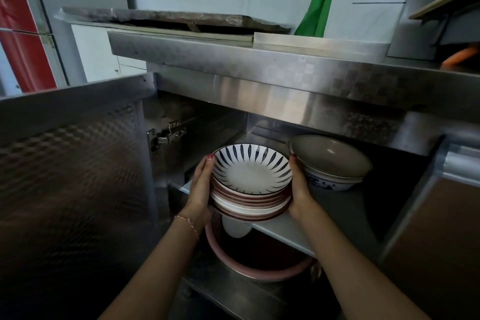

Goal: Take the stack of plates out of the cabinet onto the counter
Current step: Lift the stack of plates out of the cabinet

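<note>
Steel counter [259,65] runs across the upper half of the frame, its front lip hanging right over the open cabinet [207,122] below. On the cabinet shelf [324,218], centre frame, sits the stack of plates [250,189], flat and level, striped plate on top, its front edge poking out past the shelf lip. Grey bowls [330,161] are just beside it on the right, close to my knuckles. My left hand [200,187] is pressed on the stack's left rim, my right hand [298,184] on the right rim, both clasping it, equally near. The counter lies straight above the stack, so I reckon I must draw it toward me, out from under that lip, before lifting. Tilt it and the plates could slide.
</note>
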